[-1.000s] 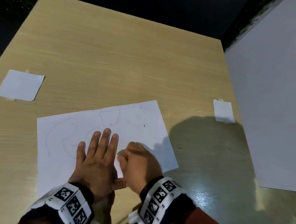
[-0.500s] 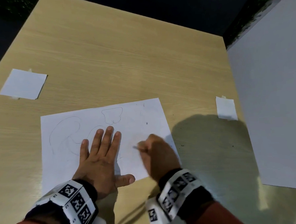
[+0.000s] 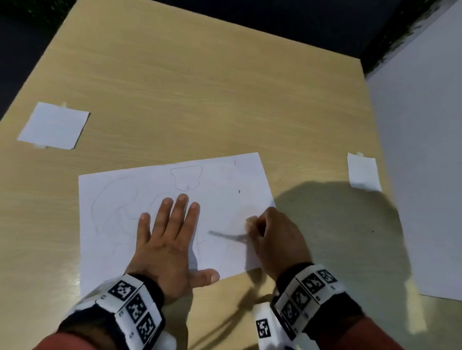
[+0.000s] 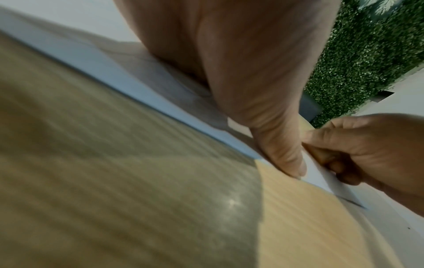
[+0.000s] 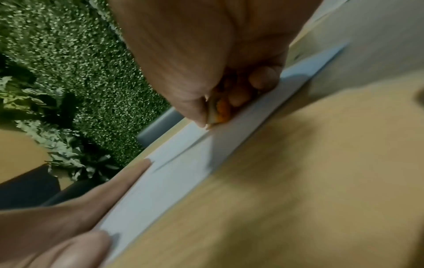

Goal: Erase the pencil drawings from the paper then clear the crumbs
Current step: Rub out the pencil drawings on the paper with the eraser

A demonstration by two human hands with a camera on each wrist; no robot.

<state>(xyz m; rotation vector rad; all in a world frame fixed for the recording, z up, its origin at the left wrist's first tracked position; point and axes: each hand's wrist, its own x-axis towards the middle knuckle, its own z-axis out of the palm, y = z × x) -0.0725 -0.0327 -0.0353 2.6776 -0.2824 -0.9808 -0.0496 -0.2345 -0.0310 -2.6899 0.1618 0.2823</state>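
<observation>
Paper lying flat on wooden table, near the front edge, long side across the view. Faint pencil drawings visible on the left and upper middle of the sheet; a darker grey smear beside the right hand. Left hand laid palm down on the lower middle of the paper, fingers straight, the three middle ones close together, little finger slightly apart, thumb spread out sideways and reaching past the sheet's near edge onto the table. Right hand over the paper's right edge, fingers curled into a pinch around a small eraser, pale with an orange part, its tip touching the sheet as seen in the right wrist view. A few dark specks scattered on paper and table; whether crumbs, cannot tell. Small white slip taped at far left, another white slip at right, large white board along the right side. Marker bands on both wrists.
</observation>
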